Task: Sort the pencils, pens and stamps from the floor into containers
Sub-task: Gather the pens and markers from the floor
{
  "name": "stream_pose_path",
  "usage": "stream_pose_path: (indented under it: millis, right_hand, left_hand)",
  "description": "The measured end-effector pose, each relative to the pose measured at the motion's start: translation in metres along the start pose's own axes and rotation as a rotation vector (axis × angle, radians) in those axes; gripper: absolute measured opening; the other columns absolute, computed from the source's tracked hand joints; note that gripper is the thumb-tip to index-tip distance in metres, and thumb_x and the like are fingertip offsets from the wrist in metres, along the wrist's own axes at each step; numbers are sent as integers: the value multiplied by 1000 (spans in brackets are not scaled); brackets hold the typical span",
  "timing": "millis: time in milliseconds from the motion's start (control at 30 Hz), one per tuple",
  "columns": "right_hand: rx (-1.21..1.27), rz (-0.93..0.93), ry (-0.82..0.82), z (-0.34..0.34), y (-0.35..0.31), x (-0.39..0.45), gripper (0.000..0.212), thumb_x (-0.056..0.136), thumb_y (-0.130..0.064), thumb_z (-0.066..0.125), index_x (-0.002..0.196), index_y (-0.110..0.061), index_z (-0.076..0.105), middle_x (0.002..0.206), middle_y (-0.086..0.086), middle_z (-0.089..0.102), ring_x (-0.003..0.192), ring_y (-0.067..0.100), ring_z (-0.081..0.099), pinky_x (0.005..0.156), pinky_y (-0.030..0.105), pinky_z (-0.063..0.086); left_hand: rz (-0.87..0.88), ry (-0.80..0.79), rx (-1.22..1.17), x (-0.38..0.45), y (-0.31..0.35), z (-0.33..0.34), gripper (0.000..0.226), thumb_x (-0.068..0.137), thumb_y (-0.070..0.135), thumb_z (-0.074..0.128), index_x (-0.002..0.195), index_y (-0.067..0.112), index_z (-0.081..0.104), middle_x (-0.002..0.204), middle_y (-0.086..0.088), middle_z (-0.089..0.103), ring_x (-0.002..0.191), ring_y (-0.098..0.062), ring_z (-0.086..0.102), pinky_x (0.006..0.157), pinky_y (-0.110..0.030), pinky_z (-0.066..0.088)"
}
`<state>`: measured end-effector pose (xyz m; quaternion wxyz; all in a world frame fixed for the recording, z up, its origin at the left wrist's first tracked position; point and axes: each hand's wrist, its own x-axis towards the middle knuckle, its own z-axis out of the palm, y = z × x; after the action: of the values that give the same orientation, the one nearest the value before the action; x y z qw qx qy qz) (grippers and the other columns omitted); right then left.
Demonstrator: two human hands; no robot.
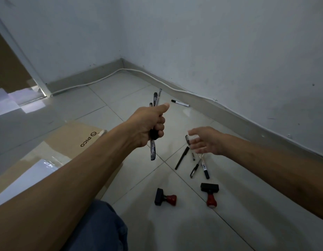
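My left hand (148, 122) grips a bundle of pens (153, 148) in a fist above the tiled floor, their ends sticking out above and below it. My right hand (206, 140) is blurred, fingers spread and holding nothing, hovering over several loose pens (182, 157) on the floor. A white marker (180, 103) lies alone near the baseboard. Two stamps with red handles and black bases lie nearer to me: one on its side (165, 197), the other (210, 193) to its right.
A flat cardboard box (71, 140) printed "PICO" lies on the floor at left under my left forearm. A white cable (102, 79) runs along the baseboard into the room corner. My knee in blue jeans (102, 227) is at the bottom.
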<state>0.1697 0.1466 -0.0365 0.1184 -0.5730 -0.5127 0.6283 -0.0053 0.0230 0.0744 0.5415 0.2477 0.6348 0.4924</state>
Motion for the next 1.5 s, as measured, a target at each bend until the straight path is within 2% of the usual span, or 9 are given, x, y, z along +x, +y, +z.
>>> stream_pose_path:
  millis: [200,333,533,700,900,1100,1333,1433,1500]
  right_hand:
    - [-391,64,43,-28,44,25,32,98,-30,62,119,-5,63,98,14,69,77,26,65,73,36,54]
    - [-516,60,-2,-29,53,32,30,99,-32,61,119,-10,65,101,14,72,82,25,69,73,34,56]
    - [-533,5,-95,-25,63,49,30,99,-38,64,123,-20,64,113,13,70,100,25,71,83,37,60]
    - [-569,33,-147,-21,72,58,40,100,-42,63,128,-13,62,116,6,67,100,20,68,77,33,56]
    - [-546,52,-190,-32,76,64,40,100,-46,61,127,-17,63,117,9,69,99,24,71,76,34,57]
    - [-544,57,-173,-40,80,68,32,99,-40,64,122,-18,66,115,11,72,93,25,71,74,33,59]
    - [-659,63,-114,-42,81,72,19,98,-26,63,114,-16,70,99,12,71,83,24,69,71,32,56]
    - [-724,62,-47,-35,85,73,16,94,-20,68,108,-13,72,100,13,71,87,27,71,69,35,61]
    - [-886,6,-9,-31,93,71,20,92,-18,71,110,-12,74,106,8,68,97,29,70,71,35,62]
  left_hand:
    - [-2,-2,9,6,-2,1,37,100,37,67,76,22,43,49,8,35,40,-9,33,41,-24,40]
    - [-4,-17,30,8,-3,6,36,101,37,66,77,21,44,51,7,35,41,-9,34,43,-24,40]
    - [-11,-18,54,10,-6,6,37,101,36,66,76,22,43,52,7,35,41,-10,34,43,-24,40]
    - [-22,-17,46,13,-7,4,36,101,35,65,76,22,43,52,7,33,41,-10,32,42,-24,39]
    - [-37,-21,55,17,-9,-1,36,102,33,63,74,22,42,51,8,31,41,-9,29,41,-24,35]
    - [-71,52,85,25,-16,-17,38,102,36,62,72,23,42,49,9,32,39,-9,28,39,-23,32]
    - [-86,90,104,26,-22,-27,39,102,35,62,72,23,41,49,8,30,38,-9,26,38,-23,30]
    - [-72,80,131,23,-23,-25,38,103,34,62,73,23,40,49,8,29,39,-10,25,40,-23,29]
    - [-72,72,161,20,-25,-22,36,103,33,61,75,22,42,49,8,31,39,-9,26,39,-23,31]
